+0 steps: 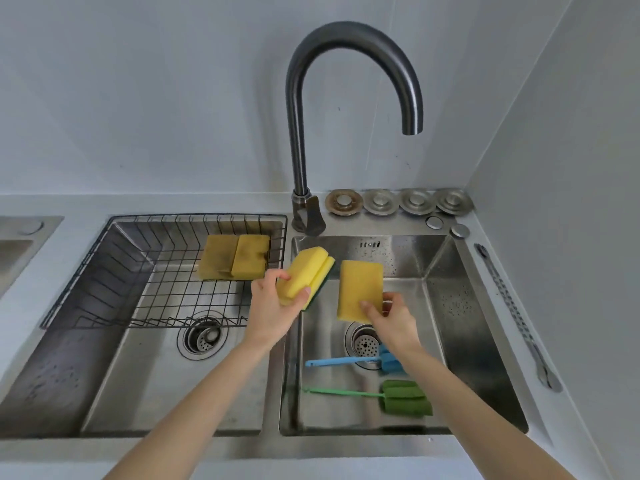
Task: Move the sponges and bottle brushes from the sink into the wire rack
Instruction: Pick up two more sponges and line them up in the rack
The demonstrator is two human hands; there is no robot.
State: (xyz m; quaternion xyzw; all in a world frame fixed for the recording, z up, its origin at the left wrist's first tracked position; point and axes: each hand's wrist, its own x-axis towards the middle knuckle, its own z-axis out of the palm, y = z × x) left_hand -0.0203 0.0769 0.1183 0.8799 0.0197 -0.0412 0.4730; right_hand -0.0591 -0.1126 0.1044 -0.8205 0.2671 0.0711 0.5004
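Two yellow sponges are up in the air at mid-frame: the left hand [273, 308] has its grip closed around a yellow sponge with a green scouring back [306, 275], tilted and held over the divider between the two basins, while the right hand [393, 315] pinches the lower edge of a plain yellow sponge [360, 289], held upright above the right sink [450, 327]. Below them, on the floor of that basin in the lower right of the frame, lie a blue bottle brush [346, 361], its head partly hidden under the right forearm beside the drain, and a green bottle brush [401, 398] nearer the front wall. To the left of centre the wire rack [104, 271] sits across the back of the left basin, with two darker, worn sponges [233, 257] side by side in its far right corner. Behind the divider rises a dark curved faucet [298, 133], with four round metal strainer plugs [398, 201] lined up to its right on the bench [69, 206]
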